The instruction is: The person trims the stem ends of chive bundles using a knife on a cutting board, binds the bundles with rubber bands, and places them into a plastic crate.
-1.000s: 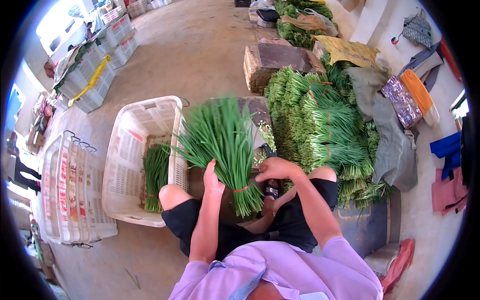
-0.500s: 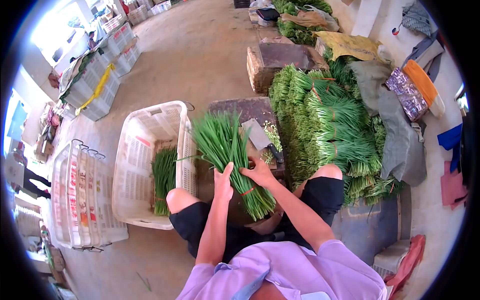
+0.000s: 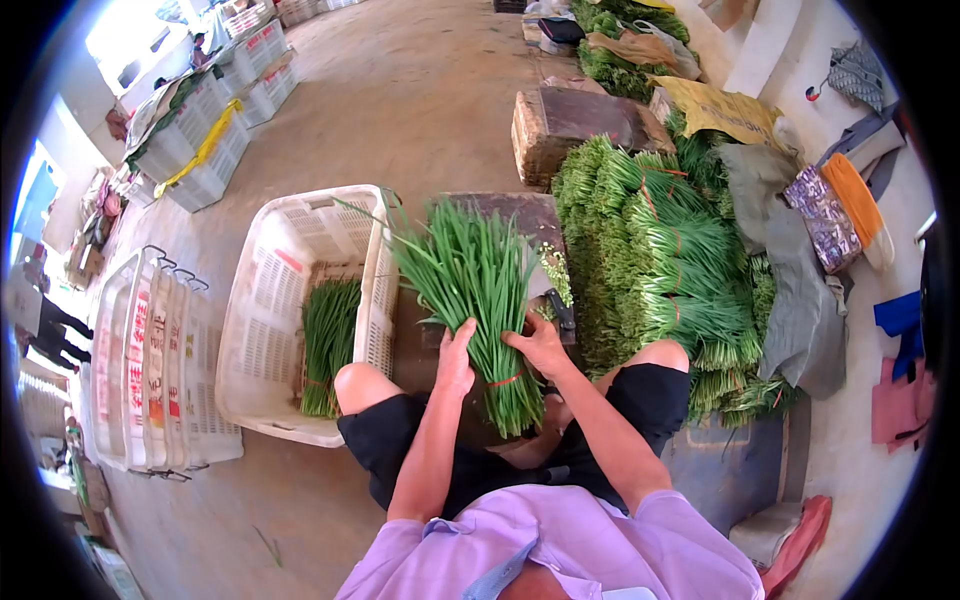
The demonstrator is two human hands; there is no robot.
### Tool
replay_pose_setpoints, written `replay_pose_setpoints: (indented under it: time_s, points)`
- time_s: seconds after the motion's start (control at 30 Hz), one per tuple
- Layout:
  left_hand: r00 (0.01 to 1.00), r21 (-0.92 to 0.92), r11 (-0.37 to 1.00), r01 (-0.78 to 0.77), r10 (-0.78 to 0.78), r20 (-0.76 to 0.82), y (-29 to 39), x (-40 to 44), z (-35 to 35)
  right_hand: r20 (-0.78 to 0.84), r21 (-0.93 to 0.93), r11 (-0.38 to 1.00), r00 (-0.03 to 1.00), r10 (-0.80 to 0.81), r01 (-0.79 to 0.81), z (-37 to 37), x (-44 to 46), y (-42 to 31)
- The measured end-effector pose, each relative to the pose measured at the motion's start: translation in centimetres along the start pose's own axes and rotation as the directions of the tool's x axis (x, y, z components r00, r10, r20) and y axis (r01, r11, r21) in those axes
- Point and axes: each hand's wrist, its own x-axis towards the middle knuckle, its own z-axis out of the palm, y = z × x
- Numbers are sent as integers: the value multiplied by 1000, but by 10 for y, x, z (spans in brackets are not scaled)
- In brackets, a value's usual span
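Note:
Between my knees is a bundle of long green stalks (image 3: 474, 275) with a red band round its lower part. My left hand (image 3: 455, 362) grips its left side and my right hand (image 3: 541, 348) grips its right side, both just above the band. Behind the bundle stands a dark block (image 3: 535, 211) with pale green trimmings on it. A knife (image 3: 562, 311) lies there by its right edge, its blade mostly hidden by the stalks. Left of me, a white basket (image 3: 255, 360) holds another banded bundle (image 3: 328, 340).
Many banded bundles (image 3: 660, 270) are piled at the right, partly under grey cloth (image 3: 790, 290). Nested white baskets (image 3: 165, 370) stand at the far left. A wooden box (image 3: 570, 120) is beyond the block. Another person's dark-clothed legs (image 3: 55, 330) show at the left edge.
My right hand has come from beside the knife onto the bundle's right side. The bundle has turned more upright and now covers most of the blade.

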Motion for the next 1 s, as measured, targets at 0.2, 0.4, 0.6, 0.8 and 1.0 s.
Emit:
replay_pose_setpoints:
  time_s: [0.2, 0.4, 0.6, 0.8, 1.0]
  points:
    - [999, 116, 993, -20, 24, -34, -10, 2, -2, 1, 65, 998, 1000, 1, -1, -8, -7, -12]
    - [985, 287, 944, -162, 172, -10, -5, -5, 9, 294, -699, 708, 863, 411, -99, -9, -21, -112]
    - [984, 342, 923, -176, 159, 78, -10, -7, 8, 70, -517, 807, 954, -292, 285, 24, 15, -129]
    - [986, 319, 934, -163, 139, 96, -8, -14, 9, 67, -565, 795, 973, -220, 219, 19, 30, -131]
    - [978, 346, 916, -203, 175, 112, -12, -10, 13, 73, -507, 846, 986, -147, 164, 12, 31, -129]
